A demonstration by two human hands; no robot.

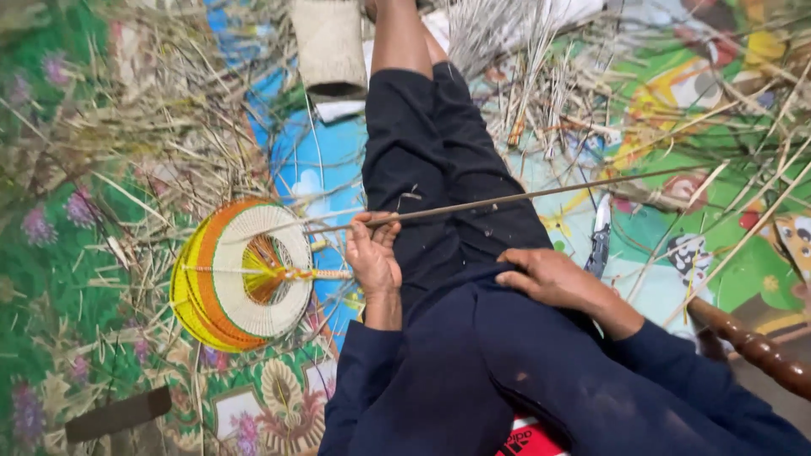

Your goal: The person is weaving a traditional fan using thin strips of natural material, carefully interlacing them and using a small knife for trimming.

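The left hand [372,257] has its grip closed on one end of a long thin stick [524,197], which runs toward the right edge of the frame; the right hand [549,277] rests flat and open on the lap.

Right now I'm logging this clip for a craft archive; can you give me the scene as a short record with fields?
setting: person seated on a colourful patterned mat, legs stretched out in dark trousers
left hand: closed on one end of a long thin stick
right hand: resting flat on the thigh, holding nothing
beside left hand: round woven piece, cream, orange and yellow, lying on the mat
further off: woven cream basket near the knees
scattered: dry straw and reeds on both sides
by right leg: a knife-like tool on the mat
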